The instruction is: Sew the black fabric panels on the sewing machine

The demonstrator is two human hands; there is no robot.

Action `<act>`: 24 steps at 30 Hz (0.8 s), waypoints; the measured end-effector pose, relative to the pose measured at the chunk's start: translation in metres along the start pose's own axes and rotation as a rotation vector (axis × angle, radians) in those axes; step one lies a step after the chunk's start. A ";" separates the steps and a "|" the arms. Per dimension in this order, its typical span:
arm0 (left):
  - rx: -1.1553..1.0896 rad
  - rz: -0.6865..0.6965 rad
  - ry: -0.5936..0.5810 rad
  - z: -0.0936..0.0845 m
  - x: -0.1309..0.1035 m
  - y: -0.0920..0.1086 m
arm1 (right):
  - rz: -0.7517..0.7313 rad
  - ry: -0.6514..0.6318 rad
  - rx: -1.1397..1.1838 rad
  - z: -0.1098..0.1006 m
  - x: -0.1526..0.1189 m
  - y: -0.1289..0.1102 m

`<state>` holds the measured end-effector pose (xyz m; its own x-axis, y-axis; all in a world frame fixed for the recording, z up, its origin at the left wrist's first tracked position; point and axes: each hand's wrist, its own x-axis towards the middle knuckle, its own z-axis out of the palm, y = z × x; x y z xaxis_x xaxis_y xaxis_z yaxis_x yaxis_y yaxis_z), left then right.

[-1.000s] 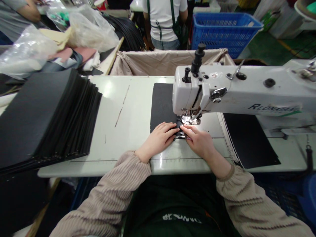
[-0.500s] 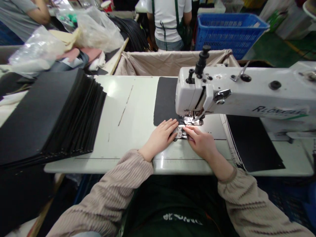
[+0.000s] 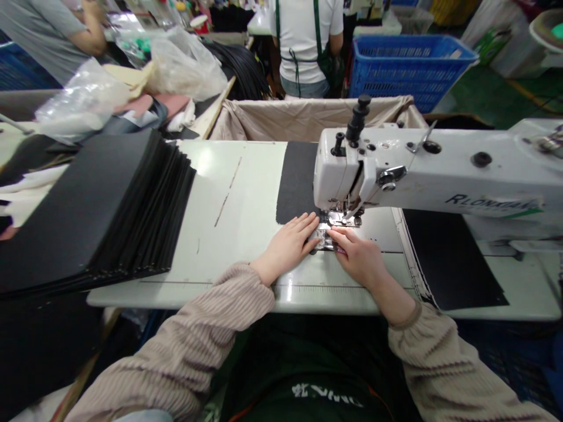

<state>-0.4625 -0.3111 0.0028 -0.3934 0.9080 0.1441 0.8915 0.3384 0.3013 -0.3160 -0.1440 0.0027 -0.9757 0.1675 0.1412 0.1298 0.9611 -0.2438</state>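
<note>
A black panel lies flat on the pale sewing table, its right part hidden behind the head of the white sewing machine. My left hand rests palm down at the panel's lower edge, fingers extended, left of the metal presser foot. Just below the foot, my right hand touches the small metal guide with its fingertips. Those fingers are held together, and whatever lies under them is too small to make out.
At the left stands a thick stack of black panels. Another dark panel lies right of the needle area. Beyond the table are a cloth-lined bin, plastic bags, a blue crate and two people.
The whole view has shifted slightly, so the table and stack appear a little lower and farther right. Both hands keep nearly the same places beside the presser foot.
</note>
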 end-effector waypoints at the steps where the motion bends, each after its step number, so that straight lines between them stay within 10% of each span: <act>1: 0.004 0.001 0.000 0.000 0.000 0.000 | 0.001 0.001 -0.002 0.000 0.000 0.000; 24: -0.005 -0.004 0.014 0.001 0.005 -0.004 | 0.000 0.023 0.024 0.002 0.000 0.001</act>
<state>-0.4682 -0.3074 0.0011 -0.3999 0.9032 0.1560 0.8889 0.3407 0.3062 -0.3162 -0.1440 0.0001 -0.9712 0.1734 0.1635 0.1257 0.9555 -0.2668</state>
